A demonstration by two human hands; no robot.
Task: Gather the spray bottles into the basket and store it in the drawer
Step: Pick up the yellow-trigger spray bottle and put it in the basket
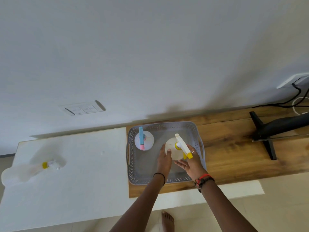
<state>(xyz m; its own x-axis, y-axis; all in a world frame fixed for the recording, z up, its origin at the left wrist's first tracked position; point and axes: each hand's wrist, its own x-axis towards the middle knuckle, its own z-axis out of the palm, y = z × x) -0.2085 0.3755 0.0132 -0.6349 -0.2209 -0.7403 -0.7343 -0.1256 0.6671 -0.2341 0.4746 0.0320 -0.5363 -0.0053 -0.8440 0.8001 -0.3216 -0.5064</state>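
Observation:
A grey perforated basket (132,166) sits on the wooden top. Upright in its far left corner stands a clear spray bottle with a blue and pink head (143,139). Toward the basket's right side stands a second clear bottle with a white and yellow head (173,147). My left hand (164,159) presses against its left side and my right hand (190,162) wraps its right side, fingers at the yellow nozzle. A third clear bottle with a yellow collar (31,169) lies on its side on the white surface at far left.
The wooden top (234,148) carries a black monitor stand (265,133) at right, with cables behind it. A white surface (80,173) adjoins on the left. A switch plate (82,108) is on the wall. A bare foot (168,221) stands on the floor below.

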